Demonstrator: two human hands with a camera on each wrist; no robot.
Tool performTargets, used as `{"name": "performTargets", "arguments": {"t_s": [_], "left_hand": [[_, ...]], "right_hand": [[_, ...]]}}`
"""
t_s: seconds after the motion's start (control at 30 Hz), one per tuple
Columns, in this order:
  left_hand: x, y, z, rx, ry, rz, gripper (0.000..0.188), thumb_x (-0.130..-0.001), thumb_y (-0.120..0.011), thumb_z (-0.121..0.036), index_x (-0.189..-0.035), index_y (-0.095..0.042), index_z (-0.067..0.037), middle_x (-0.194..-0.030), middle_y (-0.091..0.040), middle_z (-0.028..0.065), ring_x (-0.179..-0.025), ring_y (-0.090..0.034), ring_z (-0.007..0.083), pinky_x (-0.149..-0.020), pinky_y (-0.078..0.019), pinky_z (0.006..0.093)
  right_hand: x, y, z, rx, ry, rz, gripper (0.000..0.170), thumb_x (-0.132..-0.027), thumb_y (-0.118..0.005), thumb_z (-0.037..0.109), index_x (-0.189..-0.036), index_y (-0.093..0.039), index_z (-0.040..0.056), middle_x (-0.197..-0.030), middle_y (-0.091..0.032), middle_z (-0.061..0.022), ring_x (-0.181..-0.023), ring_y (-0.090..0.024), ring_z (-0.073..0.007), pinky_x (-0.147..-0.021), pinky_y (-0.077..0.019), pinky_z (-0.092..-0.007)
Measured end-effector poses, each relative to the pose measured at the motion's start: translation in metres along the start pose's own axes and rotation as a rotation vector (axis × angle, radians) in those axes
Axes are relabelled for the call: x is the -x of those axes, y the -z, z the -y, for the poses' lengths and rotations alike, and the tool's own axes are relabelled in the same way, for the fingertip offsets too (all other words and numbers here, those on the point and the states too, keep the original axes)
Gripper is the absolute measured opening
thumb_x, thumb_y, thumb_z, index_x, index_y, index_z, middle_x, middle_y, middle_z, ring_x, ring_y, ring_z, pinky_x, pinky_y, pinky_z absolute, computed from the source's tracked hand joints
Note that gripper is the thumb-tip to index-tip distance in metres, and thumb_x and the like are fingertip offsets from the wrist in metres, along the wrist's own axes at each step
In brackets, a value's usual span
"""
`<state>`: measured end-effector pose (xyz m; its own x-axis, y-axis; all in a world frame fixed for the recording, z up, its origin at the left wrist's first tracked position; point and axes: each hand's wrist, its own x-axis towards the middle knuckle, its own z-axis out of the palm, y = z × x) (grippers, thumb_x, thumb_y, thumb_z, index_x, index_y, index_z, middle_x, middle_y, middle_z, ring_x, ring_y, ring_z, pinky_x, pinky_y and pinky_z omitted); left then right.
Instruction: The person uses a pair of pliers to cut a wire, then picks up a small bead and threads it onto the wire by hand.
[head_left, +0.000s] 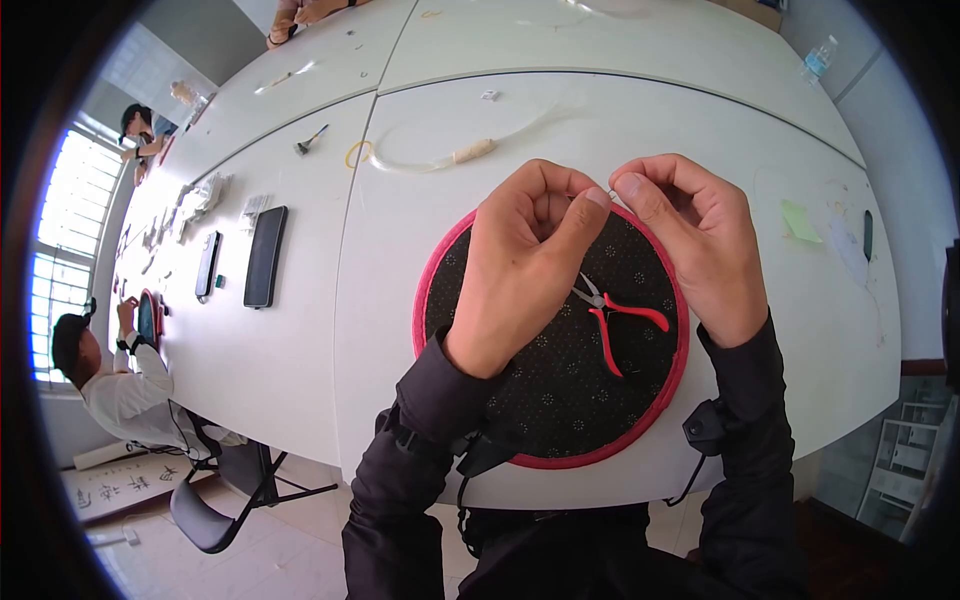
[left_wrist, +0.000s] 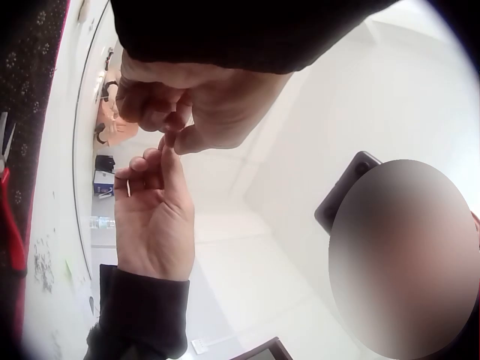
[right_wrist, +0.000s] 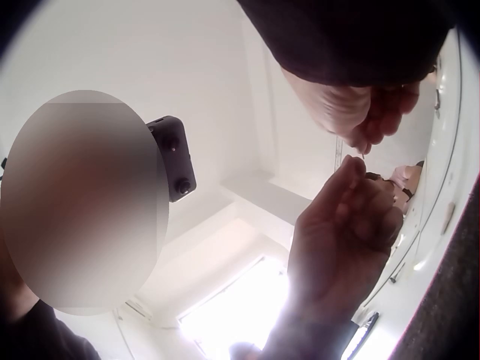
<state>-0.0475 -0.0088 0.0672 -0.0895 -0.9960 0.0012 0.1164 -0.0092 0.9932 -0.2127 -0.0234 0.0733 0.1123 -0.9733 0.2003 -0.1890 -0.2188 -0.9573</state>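
Both hands are raised over a round black mat with a pinkish-red rim, their fingertips almost meeting. With thumb and forefinger, my left hand pinches a tiny, pale, shiny piece. My right hand pinches at the same spot from the other side, thumb against forefinger. The piece is mostly hidden by the fingertips, and I cannot tell its kind. On the mat below lie small pliers with red handles, jaws pointing up-left. The left wrist view shows the right hand under the left hand, fingertips touching.
Beyond the mat lies a clear looped tube with a tan sleeve. Two phones, one a large black phone, lie to the left. A green sticky note is at the right. Another person sits at the table's left side.
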Motion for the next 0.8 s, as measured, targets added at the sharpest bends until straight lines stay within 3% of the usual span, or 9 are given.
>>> {"name": "performTargets", "arguments": {"t_s": [0.43,0.8], "left_hand": [[-0.0020,0.0012,0.0007,0.003,0.076,0.006,0.017,-0.096,-0.066,-0.016,-0.098,-0.065,0.001,-0.065,-0.052,-0.0077,-0.054,-0.041,-0.0001,-0.050,-0.0309,0.0195],[-0.0015,0.0015,0.0018,-0.030,0.048,-0.006,0.017,-0.095,-0.065,-0.016,-0.098,-0.065,0.000,-0.071,-0.055,-0.0061,-0.058,-0.043,0.0006,-0.053,-0.0323,0.0196]], "right_hand": [[-0.0007,0.0001,0.0003,0.034,0.034,-0.004,0.024,-0.094,-0.068,0.021,-0.096,-0.072,-0.0025,-0.082,-0.070,-0.0034,-0.077,-0.060,-0.0083,-0.076,-0.0489,-0.0245],[-0.0024,0.0024,0.0003,0.130,0.065,-0.029,0.025,-0.094,-0.068,0.022,-0.097,-0.072,-0.0024,-0.084,-0.072,-0.0049,-0.079,-0.062,-0.0104,-0.078,-0.0493,-0.0256]]}}
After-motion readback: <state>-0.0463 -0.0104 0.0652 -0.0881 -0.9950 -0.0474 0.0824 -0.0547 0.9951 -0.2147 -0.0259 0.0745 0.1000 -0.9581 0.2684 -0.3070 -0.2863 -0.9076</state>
